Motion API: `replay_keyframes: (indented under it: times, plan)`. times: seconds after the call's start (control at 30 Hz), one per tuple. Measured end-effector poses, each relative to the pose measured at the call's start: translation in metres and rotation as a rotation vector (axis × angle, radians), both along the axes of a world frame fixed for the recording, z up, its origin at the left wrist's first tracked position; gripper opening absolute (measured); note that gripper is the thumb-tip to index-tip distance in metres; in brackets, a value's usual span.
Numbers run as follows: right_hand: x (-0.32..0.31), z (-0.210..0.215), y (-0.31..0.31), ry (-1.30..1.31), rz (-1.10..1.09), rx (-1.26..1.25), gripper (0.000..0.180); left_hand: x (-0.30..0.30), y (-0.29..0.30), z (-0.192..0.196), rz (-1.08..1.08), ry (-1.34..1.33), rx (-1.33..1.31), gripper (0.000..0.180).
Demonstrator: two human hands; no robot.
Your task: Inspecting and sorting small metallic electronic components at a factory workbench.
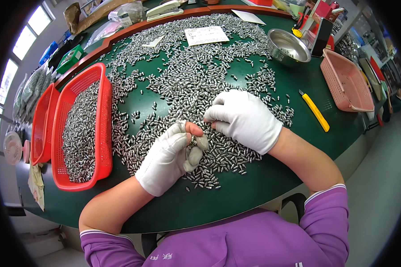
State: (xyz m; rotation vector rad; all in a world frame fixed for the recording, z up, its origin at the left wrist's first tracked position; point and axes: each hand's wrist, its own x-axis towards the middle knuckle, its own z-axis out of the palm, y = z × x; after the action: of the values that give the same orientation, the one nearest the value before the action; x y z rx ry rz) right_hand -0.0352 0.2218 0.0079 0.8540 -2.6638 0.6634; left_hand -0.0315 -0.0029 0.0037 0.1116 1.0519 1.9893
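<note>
A wide heap of small silvery metal parts [187, 93], each short and pointed like a bullet, covers much of the green table. My left hand [167, 158], in a white glove with some bare fingertips, is curled above the near part of the heap. A few of the metal parts show between its thumb and fingers. My right hand [245, 118], gloved in white too, is just right of it, palm down over the heap. Its thumb and fingertips are drawn together; whatever lies between them is too hidden to make out.
At left stands a red basket [103, 129] filled with similar metal parts, beside another red basket [39, 133]. A yellow utility knife [315, 113], a steel bowl [292, 55] and a pink basket [345, 84] are at right. A paper slip [206, 35] lies on the heap.
</note>
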Motion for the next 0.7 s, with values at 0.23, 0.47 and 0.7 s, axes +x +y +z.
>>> replay_keyframes:
  times: [0.23, 0.47, 0.7]
  plan:
    - [0.002, 0.002, -0.004, 0.0, -0.056, 0.033, 0.011, 0.001, 0.002, 0.001, 0.025, 0.001, -0.033, 0.022]
    - [0.014, 0.018, -0.012, -0.171, 0.13, -0.397, 0.02, 0.003, 0.007, 0.006, 0.051, 0.003, -0.103, 0.018]
    - [0.012, 0.023, -0.007, -0.19, 0.019, -0.391, 0.018, 0.004, 0.006, 0.007, 0.021, 0.058, -0.148, 0.013]
